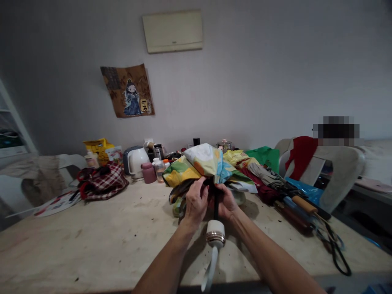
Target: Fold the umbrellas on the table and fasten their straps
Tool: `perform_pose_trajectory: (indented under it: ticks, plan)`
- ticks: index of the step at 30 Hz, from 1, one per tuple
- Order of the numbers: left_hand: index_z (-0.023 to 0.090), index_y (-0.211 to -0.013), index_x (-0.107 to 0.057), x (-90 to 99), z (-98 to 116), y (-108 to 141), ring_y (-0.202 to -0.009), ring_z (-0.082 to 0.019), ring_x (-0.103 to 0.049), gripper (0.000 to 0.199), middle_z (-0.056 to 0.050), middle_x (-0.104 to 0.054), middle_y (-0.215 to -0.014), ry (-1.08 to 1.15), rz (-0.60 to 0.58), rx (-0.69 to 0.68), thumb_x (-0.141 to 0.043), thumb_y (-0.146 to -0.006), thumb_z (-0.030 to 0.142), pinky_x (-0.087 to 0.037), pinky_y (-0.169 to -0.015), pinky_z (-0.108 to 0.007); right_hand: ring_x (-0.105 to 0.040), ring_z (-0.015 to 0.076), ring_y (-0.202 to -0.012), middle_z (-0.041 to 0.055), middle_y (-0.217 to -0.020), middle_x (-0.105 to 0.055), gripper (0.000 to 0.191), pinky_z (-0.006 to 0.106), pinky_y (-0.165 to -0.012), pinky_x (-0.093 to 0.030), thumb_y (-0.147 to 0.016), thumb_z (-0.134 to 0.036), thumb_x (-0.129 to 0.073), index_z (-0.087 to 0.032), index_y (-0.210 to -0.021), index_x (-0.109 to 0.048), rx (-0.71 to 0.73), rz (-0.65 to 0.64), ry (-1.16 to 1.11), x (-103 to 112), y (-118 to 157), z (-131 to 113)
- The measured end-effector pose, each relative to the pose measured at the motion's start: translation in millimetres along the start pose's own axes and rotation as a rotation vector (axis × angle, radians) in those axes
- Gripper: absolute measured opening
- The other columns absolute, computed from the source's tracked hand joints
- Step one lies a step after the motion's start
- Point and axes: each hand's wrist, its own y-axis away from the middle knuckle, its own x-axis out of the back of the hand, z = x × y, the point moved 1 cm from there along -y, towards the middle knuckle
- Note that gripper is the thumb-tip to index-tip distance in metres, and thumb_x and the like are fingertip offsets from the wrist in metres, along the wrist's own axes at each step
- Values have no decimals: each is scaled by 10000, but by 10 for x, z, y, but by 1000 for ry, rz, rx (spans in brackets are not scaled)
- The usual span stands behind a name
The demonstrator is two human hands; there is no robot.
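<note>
Strap: one pale, smooth loop (210,273) hanging from the handle toward the table's near edge.
Handle: one, white and cylindrical (216,232), ringed with shiny metallic bands, nearer the camera than both hands.
Shaft: one, dark and straight (216,206), running between the hands up into the cloth.
Left hand: fingers (200,188) of the left hand (195,202) drawn narrow, pinching the umbrella's gathered lower folds left of the shaft.
Right hand: the right hand (229,204) is closed on the folds right of the shaft; some of its fingers are hidden.
Umbrella: one (203,157), its loose, creased canopy bunched just beyond and above the fingers, above the tabletop; white, yellow, green and blue print.
Table: one, pale top (92,241), stained and dotted with dark specks.
Right pile: folded umbrellas (269,179) in crumpled cloth, at least four handles visible, one tan (304,204); exact count unclear.
Left side: one soft red-and-white plaid bag (105,183).
Behind: one glossy white kettle (137,163), one pink container (148,173), one yellow packet (98,145), one green cloth or bag (263,158).
Chairs: two, one at each side (65,163) (343,171), the right with red cloth (301,155).
Wall: one curling brown poster (128,90), one boxy cream unit (173,32).
</note>
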Motion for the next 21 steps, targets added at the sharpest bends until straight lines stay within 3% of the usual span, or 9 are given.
perform_pose_trajectory:
  ticks: [5, 12, 17, 21]
  plan:
    - [145, -1071, -618, 23, 3, -5, -816, -163, -663, 201, -76, -697, -908, -49, 64, -39, -485, -928, 188, -535, -746, -273, -631, 171, -574, 62, -668, -710, 123, 337, -693, -564, -743, -193, -559, -127, -779, -657, -11, 12, -19, -11, 12, 10]
    - [147, -1072, -644, 35, 15, -10, -839, -167, -640, 231, -79, -671, -920, -94, -8, -86, -455, -941, 170, -527, -784, -283, -668, 204, -661, 38, -643, -698, 120, 349, -714, -563, -720, -180, -587, -141, -812, -654, -15, -18, -33, -7, 4, 6]
    - [149, -968, -655, 42, 22, -13, -798, -172, -616, 226, -71, -653, -850, -66, -123, -126, -431, -944, 166, -515, -736, -287, -645, 164, -613, 39, -694, -719, 86, 315, -704, -561, -714, -147, -602, -132, -789, -642, 13, -10, -39, 19, -5, 3]
    - [157, -923, -655, 49, 26, -2, -767, -179, -569, 271, -70, -625, -823, -46, -295, -198, -386, -950, 168, -503, -708, -298, -626, 147, -581, 27, -629, -687, 29, 261, -628, -538, -698, -149, -634, -141, -715, -612, -35, -20, -30, 69, -23, -9]
